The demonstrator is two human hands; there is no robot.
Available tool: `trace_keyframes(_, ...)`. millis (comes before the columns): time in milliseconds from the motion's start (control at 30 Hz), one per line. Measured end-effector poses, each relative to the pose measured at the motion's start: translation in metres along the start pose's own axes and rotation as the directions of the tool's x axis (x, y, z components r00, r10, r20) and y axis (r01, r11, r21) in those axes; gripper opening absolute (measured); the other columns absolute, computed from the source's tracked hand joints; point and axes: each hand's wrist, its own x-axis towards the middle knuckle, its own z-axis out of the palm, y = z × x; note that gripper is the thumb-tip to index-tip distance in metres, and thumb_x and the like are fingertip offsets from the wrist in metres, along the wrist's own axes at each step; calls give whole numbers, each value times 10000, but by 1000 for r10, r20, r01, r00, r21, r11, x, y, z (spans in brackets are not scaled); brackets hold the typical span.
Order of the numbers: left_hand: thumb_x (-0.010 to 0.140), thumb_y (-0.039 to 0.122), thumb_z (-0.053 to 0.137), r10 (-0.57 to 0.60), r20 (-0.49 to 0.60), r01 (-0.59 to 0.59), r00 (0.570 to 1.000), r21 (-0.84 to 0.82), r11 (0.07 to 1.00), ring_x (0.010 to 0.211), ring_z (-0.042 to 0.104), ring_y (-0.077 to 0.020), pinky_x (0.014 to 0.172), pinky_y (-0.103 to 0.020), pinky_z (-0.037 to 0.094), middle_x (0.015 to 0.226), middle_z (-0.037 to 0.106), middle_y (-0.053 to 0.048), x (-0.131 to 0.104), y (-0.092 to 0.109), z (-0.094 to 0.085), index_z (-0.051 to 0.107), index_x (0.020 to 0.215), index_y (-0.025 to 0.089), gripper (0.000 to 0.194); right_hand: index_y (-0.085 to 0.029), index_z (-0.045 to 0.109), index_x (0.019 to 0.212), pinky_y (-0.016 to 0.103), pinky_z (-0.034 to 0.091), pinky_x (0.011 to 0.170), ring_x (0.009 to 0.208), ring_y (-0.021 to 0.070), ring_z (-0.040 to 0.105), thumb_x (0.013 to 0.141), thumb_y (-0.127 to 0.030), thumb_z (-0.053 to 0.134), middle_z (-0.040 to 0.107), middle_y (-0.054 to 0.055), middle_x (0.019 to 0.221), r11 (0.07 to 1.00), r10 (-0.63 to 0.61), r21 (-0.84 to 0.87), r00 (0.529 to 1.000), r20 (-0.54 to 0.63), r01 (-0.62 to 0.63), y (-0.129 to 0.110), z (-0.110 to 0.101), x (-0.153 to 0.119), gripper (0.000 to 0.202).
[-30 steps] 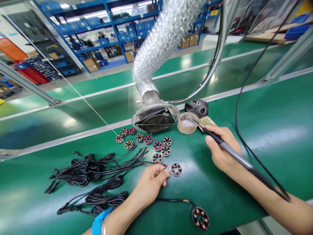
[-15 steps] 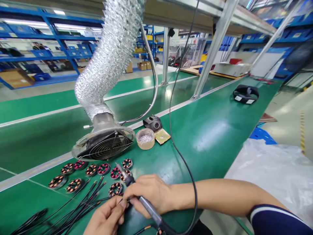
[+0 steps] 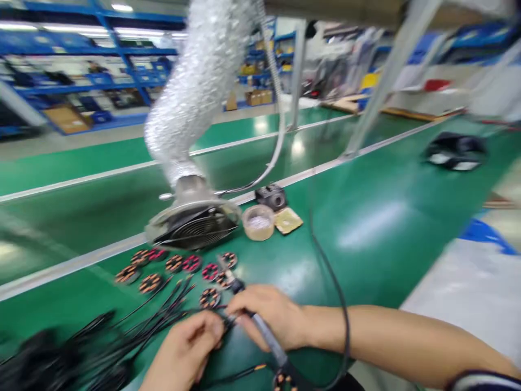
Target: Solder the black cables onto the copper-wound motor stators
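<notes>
My right hand (image 3: 271, 315) is closed around the grey handle of a soldering iron (image 3: 266, 336), its tip pointing up and away toward the stators. Close beside it, my left hand (image 3: 193, 345) pinches a thin black cable (image 3: 228, 321); most of that piece is hidden by the fingers. Several ring-shaped motor stators with copper windings (image 3: 209, 297) or red windings (image 3: 191, 264) lie just beyond both hands. One more stator (image 3: 284, 380) sits below the iron's handle, near a black cable with a bare coloured end (image 3: 244, 373). A bundle of black cables (image 3: 158, 320) spreads out at the left.
A fume extractor hood (image 3: 195, 225) on a silver flexible duct (image 3: 203, 92) hangs over the green bench (image 3: 345, 233). Near it are a round tub (image 3: 259, 222), a yellow sponge (image 3: 288, 220) and a black iron stand (image 3: 271, 196). The iron's cord (image 3: 331, 271) loops past my right forearm.
The camera view has swung left, so bench objects appear shifted right, and more black cable shows at lower left. Both hands keep their grips close together.
</notes>
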Motion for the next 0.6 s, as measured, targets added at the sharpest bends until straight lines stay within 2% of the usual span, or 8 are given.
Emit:
trace_keyframes(33, 723, 593, 705, 28, 13, -29, 1000, 21, 999, 467, 283, -81, 457, -207, 223, 529, 378, 60, -4, 6, 2, 601, 653, 166, 444, -209, 563, 1067, 221, 531, 745, 784, 133, 666, 862, -133, 502, 705, 17, 880, 999, 7, 43, 1000, -9, -7, -2, -1, -1, 227)
trace_keyframes(133, 741, 467, 704, 71, -18, -71, 997, -9, 997, 530, 333, -91, 509, -209, 260, 569, 437, 43, -8, 12, 6, 617, 671, 146, 340, -195, 562, 1069, 262, 535, 763, 819, 149, 660, 894, -81, 478, 692, 51, 915, 988, 31, 151, 1000, -3, -30, -1, -4, -2, 225)
trace_keyframes(267, 766, 419, 674, 54, -55, -57, 997, -45, 997, 551, 334, -96, 531, -221, 257, 580, 466, 36, -5, 6, 7, 623, 682, 136, 300, -216, 541, 1088, 224, 536, 711, 755, 125, 659, 884, -66, 500, 670, 13, 857, 982, 93, 162, 994, 53, -100, -1, -5, -3, 257)
trace_keyframes(367, 791, 372, 661, 75, -66, -78, 995, -44, 996, 580, 400, -108, 571, -227, 319, 606, 530, 19, -6, 5, 10, 641, 691, 137, 256, -217, 527, 1091, 211, 535, 680, 720, 115, 655, 867, -72, 512, 661, 1, 836, 978, 115, 169, 992, 60, -124, -3, -7, -4, 267)
trace_keyframes(467, 817, 337, 643, 115, -71, -117, 991, -29, 993, 648, 476, -129, 636, -239, 375, 671, 604, -9, -5, 6, 12, 671, 725, 130, 228, -219, 531, 1086, 219, 542, 692, 753, 123, 665, 842, -78, 538, 664, 6, 859, 977, 138, 153, 988, 61, -146, -4, -9, -3, 282)
trace_keyframes(600, 849, 325, 622, 123, -81, -125, 989, -23, 992, 643, 486, -126, 617, -229, 378, 686, 623, -9, -4, 7, 14, 690, 761, 131, 223, -222, 532, 1137, 239, 550, 769, 844, 136, 678, 840, -72, 546, 686, 27, 952, 982, 101, 153, 993, 62, -109, -2, -9, 1, 333)
